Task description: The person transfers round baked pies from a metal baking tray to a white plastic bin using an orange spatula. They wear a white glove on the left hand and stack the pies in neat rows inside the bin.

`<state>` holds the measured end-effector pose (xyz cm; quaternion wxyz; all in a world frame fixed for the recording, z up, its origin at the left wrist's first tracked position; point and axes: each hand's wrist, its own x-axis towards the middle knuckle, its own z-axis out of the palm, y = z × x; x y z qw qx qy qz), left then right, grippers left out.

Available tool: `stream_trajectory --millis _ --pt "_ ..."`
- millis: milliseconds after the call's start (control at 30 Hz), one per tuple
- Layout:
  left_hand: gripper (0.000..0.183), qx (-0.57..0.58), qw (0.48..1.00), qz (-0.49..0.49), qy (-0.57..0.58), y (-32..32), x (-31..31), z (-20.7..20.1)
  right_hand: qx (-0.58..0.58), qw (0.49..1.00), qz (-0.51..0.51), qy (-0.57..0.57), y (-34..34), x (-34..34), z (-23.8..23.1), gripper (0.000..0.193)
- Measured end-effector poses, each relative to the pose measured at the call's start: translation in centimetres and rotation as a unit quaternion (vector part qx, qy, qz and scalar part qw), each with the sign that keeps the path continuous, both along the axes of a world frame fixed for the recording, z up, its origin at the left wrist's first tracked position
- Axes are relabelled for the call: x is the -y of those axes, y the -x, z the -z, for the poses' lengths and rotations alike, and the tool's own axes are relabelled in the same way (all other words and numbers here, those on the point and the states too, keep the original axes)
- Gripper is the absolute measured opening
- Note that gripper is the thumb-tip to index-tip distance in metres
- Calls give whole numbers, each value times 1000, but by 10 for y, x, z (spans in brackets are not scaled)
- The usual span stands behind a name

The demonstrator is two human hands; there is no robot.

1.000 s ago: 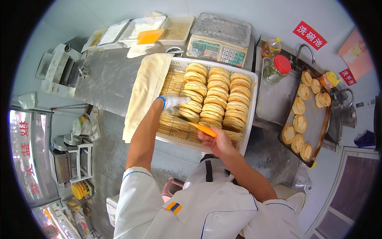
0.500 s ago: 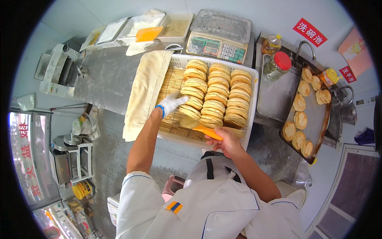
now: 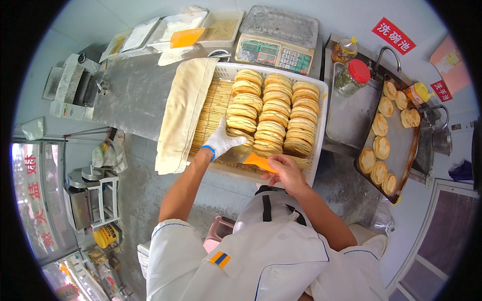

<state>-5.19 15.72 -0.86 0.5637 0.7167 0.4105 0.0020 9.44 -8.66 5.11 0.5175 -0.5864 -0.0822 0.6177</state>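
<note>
A white plastic basket (image 3: 321,123) lined with a bamboo mat (image 3: 213,108) holds three rows of stacked golden flatbreads (image 3: 273,113). My left hand (image 3: 223,141), in a white glove with a blue cuff, rests on the nearest flatbread of the left row. My bare right hand (image 3: 287,173) grips an orange plastic scraper (image 3: 257,162), its blade pointing left under the front of the rows, close to the gloved fingers.
A cream cloth (image 3: 183,110) hangs over the basket's left rim. A scale (image 3: 276,42) and trays (image 3: 201,27) stand behind. At the right are a red-lidded jar (image 3: 351,78), a dark tray of flatbreads (image 3: 401,150) and a sink tap (image 3: 386,55). Shelves with pots (image 3: 93,195) stand low on the left.
My gloved left hand has drawn back from the middle of the left row to its near end. The right hand with the scraper stays at the basket's front edge.
</note>
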Motion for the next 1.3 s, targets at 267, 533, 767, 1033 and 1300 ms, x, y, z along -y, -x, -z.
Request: stream_trajectory --millis 267,533,767,1033,1300 --pt "137 59 968 -161 182 4 -5 2 -17 1000 -13 -2 2 -1 3 31" --pt "133 -32 998 -57 16 -14 9 -13 -27 1000 -5 -5 -8 13 -7 28" --pt "134 -26 997 -69 24 -7 6 -7 -33 999 7 0 -17 32 -15 25" --pt "128 17 989 -111 93 5 1 5 -57 998 28 -29 -17 37 -11 27" --pt "120 54 961 -189 196 23 -2 -7 -71 995 42 -47 -14 28 -15 27"
